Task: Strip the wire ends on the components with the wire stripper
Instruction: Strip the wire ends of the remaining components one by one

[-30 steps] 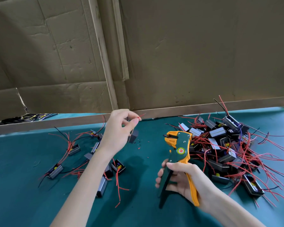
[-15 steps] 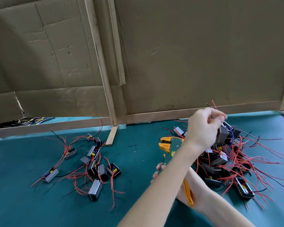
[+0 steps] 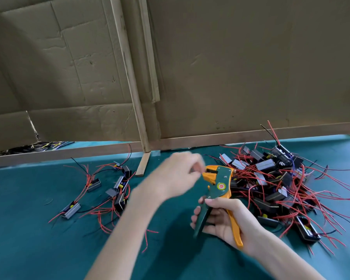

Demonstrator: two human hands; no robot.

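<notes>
My right hand (image 3: 222, 219) grips the handles of the green and orange wire stripper (image 3: 220, 185), holding it upright over the table with the jaws pointing left. My left hand (image 3: 176, 176) is blurred by motion just left of the jaws. Its fingertips pinch something small and dark that looks like a component, close to the orange jaw. A big heap of black components with red wires (image 3: 271, 178) lies to the right of the stripper. A smaller scatter of components (image 3: 117, 190) lies to the left, under my left forearm.
The table has a teal cloth (image 3: 28, 249). Cardboard panels (image 3: 251, 67) on a wooden frame wall off the back. A loose wooden strip (image 3: 142, 166) lies behind my left hand. Short red wire scraps lie on the cloth near my left forearm.
My left hand went from mid-table to the right heap, took hold there, and has now swung back left to the stripper's jaws. My right hand kept the stripper in place.
</notes>
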